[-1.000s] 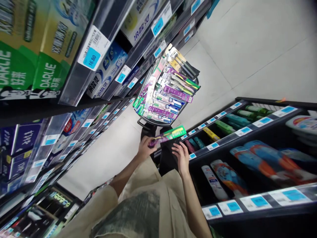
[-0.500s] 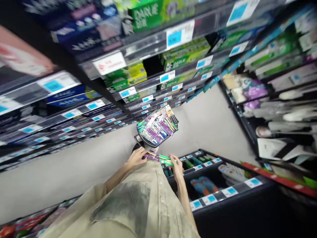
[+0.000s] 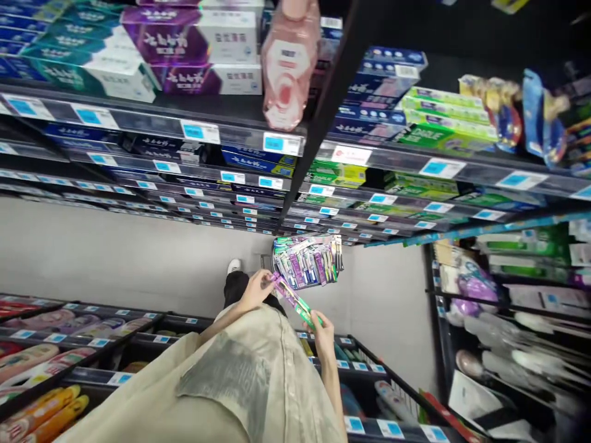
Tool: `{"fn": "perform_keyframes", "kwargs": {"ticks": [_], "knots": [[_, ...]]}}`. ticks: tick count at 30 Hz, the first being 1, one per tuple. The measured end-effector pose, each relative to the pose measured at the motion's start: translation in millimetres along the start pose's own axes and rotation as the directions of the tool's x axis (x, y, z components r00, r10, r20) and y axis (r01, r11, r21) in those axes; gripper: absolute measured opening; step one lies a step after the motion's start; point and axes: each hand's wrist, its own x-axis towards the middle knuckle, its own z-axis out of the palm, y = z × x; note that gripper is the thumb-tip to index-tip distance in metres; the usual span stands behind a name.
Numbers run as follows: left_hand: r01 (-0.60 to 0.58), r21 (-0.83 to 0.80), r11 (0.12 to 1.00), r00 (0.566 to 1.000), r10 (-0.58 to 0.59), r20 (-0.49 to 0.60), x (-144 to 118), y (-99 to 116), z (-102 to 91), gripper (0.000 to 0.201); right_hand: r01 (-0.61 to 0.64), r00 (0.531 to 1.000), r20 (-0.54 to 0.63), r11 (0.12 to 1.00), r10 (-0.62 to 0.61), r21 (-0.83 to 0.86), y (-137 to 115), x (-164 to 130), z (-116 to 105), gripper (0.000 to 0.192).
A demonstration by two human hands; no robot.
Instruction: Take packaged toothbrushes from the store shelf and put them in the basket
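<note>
Pack point(image 3: 292, 300), purple and green, holding a toothbrush, slants just on the near side of the basket point(image 3: 318, 285). From the left: a white shoe point(image 3: 234, 265); the left hand point(image 3: 252, 291), fingers pinching the purple end; the right hand point(image 3: 323, 335), fingertips gripping the green end; hanging goods point(image 3: 489, 332).

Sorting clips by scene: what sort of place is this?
Likely a store's oral-care aisle: price tags line the shelves, which hold stacked DARLIE boxes, and many packaged toothbrushes lie together below.
</note>
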Motion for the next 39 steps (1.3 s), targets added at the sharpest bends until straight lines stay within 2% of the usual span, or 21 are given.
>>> {"fn": "perform_keyframes", "kwargs": {"ticks": [3, 6, 11, 14, 18, 20, 24, 26, 28, 30, 31, 32, 34, 35, 36, 37, 38, 39], "knots": [[0.090, -0.130, 0.987, 0.994, -0.098, -0.054, 8, -16, -21.6, 0.033, 0.010, 0.999, 0.043, 0.999, -0.009, -0.040, 5, -2, 28, 0.039], [0.166, -0.247, 0.955, 0.979, -0.189, -0.076, 14, -30, -52.7, 0.042, 0.035, 0.995, 0.100, 0.991, -0.023, -0.126, 10, -3, 63, 0.035], [0.243, -0.426, 0.872, 0.953, -0.295, -0.061, 26, -48, -127.5, 0.049, 0.103, 0.985, 0.157, 0.978, -0.075, -0.182, 5, -1, 142, 0.034], [0.248, -0.533, 0.809, 0.940, -0.334, -0.070, 34, -58, -174.3, 0.052, 0.244, 0.954, 0.226, 0.951, -0.199, -0.192, -8, 1, 196, 0.030], [0.188, -0.649, 0.737, 0.919, -0.365, -0.149, 48, -65, -231.5, 0.054, 0.431, 0.867, 0.378, 0.869, -0.325, -0.243, -27, 0, 259, 0.020], [0.141, -0.687, 0.712, 0.912, -0.363, -0.190, 54, -63, -259.2, 0.055, 0.476, 0.840, 0.403, 0.851, -0.365, -0.222, -33, -3, 286, 0.019], [0.024, -0.728, 0.685, 0.911, -0.315, -0.266, 61, -45, -312.2, 0.053, 0.462, 0.838, 0.355, 0.885, -0.414, -0.059, -42, -7, 335, 0.030], [-0.057, -0.741, 0.670, 0.918, -0.257, -0.303, 60, -32, -335.0, 0.050, 0.438, 0.830, 0.384, 0.899, -0.404, -0.002, -48, -10, 356, 0.036], [-0.130, -0.748, 0.651, 0.922, -0.198, -0.332, 58, -19, -353.7, 0.047, 0.461, 0.802, 0.424, 0.888, -0.421, 0.010, -57, -14, 374, 0.034], [-0.174, -0.757, 0.630, 0.926, -0.156, -0.343, 55, -8, -367.2, 0.047, 0.593, 0.733, 0.416, 0.805, -0.538, -0.002, -68, -22, 387, 0.023], [-0.179, -0.772, 0.611, 0.936, -0.137, -0.325, 53, -4, -371.8, 0.048, 0.696, 0.665, 0.395, 0.718, -0.634, -0.019, -74, -27, 392, 0.016], [-0.173, -0.796, 0.580, 0.950, -0.115, -0.290, 51, 1, -374.9, 0.050, 0.802, 0.565, 0.376, 0.595, -0.734, -0.044, -80, -34, 395, 0.010], [-0.139, -0.863, 0.486, 0.979, -0.061, -0.192, 47, 10, -377.7, 0.058, 0.951, 0.309, 0.380, 0.294, -0.872, -0.098, -88, -47, 399, 0.013], [-0.114, -0.894, 0.433, 0.989, -0.034, -0.143, 46, 14, -377.7, 0.061, 0.982, 0.187, 0.408, 0.155, -0.894, -0.111, -91, -53, 400, 0.017], [-0.091, -0.919, 0.383, 0.994, -0.013, -0.104, 45, 19, -377.3, 0.062, 0.993, 0.089, 0.448, 0.045, -0.890, -0.108, -93, -58, 401, 0.020], [-0.078, -0.937, 0.342, 0.997, 0.000, -0.083, 45, 23, -376.6, 0.060, 0.995, 0.020, 0.490, -0.032, -0.872, -0.098, -95, -63, 401, 0.023], [-0.068, -0.948, 0.311, 0.998, 0.005, -0.070, 45, 27, -375.9, 0.057, 0.993, -0.020, 0.527, -0.076, -0.850, -0.086, -95, -66, 402, 0.026], [-0.060, -0.955, 0.291, 0.998, 0.004, -0.062, 46, 30, -375.2, 0.053, 0.992, -0.039, 0.554, -0.098, -0.832, -0.077, -95, -68, 403, 0.028]]}}
